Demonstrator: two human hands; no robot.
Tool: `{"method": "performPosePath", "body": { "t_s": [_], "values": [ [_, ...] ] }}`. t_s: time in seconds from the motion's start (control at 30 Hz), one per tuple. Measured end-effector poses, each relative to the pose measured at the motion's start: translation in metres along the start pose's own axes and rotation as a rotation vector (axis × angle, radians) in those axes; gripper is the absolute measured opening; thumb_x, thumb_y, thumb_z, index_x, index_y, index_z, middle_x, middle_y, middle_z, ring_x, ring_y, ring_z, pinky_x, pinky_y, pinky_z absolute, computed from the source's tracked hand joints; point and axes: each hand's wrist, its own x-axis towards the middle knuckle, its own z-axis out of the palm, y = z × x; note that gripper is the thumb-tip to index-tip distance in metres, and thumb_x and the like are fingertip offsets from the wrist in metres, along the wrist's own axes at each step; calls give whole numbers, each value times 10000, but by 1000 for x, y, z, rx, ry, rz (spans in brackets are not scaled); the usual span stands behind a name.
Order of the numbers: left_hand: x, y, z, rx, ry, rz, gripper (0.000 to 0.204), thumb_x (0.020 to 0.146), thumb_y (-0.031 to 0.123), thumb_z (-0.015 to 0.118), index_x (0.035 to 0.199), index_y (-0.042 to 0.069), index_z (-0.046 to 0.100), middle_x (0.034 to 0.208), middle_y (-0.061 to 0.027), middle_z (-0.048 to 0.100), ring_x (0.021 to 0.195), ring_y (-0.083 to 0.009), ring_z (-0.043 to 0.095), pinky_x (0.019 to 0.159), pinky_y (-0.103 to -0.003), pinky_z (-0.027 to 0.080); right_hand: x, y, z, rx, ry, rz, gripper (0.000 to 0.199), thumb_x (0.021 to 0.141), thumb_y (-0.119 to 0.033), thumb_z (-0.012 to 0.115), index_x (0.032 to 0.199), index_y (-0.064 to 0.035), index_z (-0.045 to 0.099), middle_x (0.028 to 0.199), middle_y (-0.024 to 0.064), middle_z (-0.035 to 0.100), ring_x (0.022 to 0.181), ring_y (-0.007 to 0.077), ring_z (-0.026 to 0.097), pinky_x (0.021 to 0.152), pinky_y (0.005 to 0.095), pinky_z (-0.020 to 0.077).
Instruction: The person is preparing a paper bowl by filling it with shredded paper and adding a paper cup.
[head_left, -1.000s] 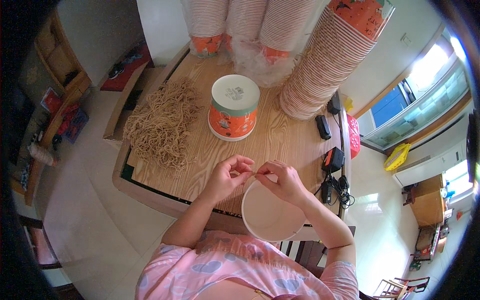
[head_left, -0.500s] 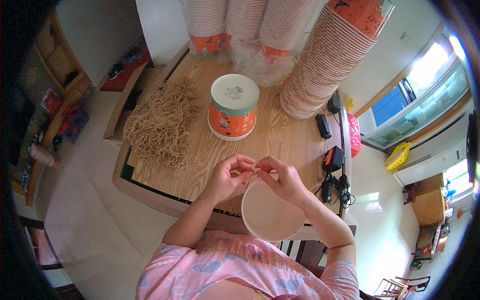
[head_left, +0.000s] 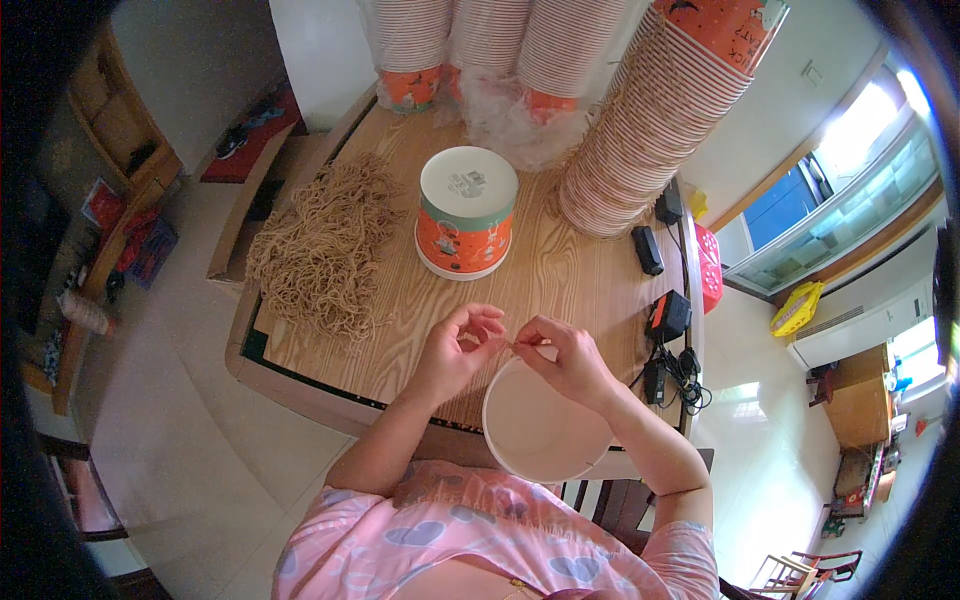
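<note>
My left grip and right grip are both narrow, pinching what looks like a thin string between them, by the rim of an open bucket that shows its white inside. On the table, an upside-down bucket stands beside a tangled twine pile; a tall stack holds buckets nested together, and clear plastic wraps more stacks behind.

Pink top on me, low in the frame, short sleeves, grey-blue heart-like shapes across it, a darker rosy patch up front! Both my hands bare, tiny golden ornament at the neckline.
</note>
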Motion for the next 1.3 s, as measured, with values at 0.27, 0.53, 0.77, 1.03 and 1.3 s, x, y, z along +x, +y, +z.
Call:
{"method": "performPosePath", "body": {
  "t_s": [0.27,0.53,0.77,1.03,1.3],
  "values": [
    [-4,-8,-7,171,-73,47,191,777,112,694,934,51,605,826,2,616,720,-72,550,660,-208,443,0,2,1,-5,40,-31,96,813,-78,609,875,-7,588,783,91,621,749,192,622,673,299,495],
    [-4,-18,-5,74,-175,-21,176,794,118,669,945,33,639,828,-9,650,712,-49,553,635,-210,454,0,1,0,-30,25,-14,92,817,-80,604,872,-8,590,785,89,623,745,193,621,662,304,494],
    [-4,-9,-1,-33,-103,-97,93,802,80,661,874,31,627,801,-3,641,710,-56,572,654,-216,475,0,-1,0,11,38,-22,97,823,-88,606,868,-3,593,790,95,621,753,204,621,664,303,492],
    [-4,-2,-1,-36,-94,-96,95,794,73,674,866,32,629,798,-5,645,724,-58,584,669,-216,481,0,2,-1,-62,20,-97,94,813,-84,612,860,-5,595,785,97,610,758,222,614,647,316,490],
    [-4,-10,-2,8,-97,-52,102,788,66,671,878,25,646,803,-11,652,739,-56,581,679,-214,478,0,0,2,23,36,-26,107,821,-97,618,874,-6,598,805,94,623,764,196,620,673,307,495]
  ]
}}
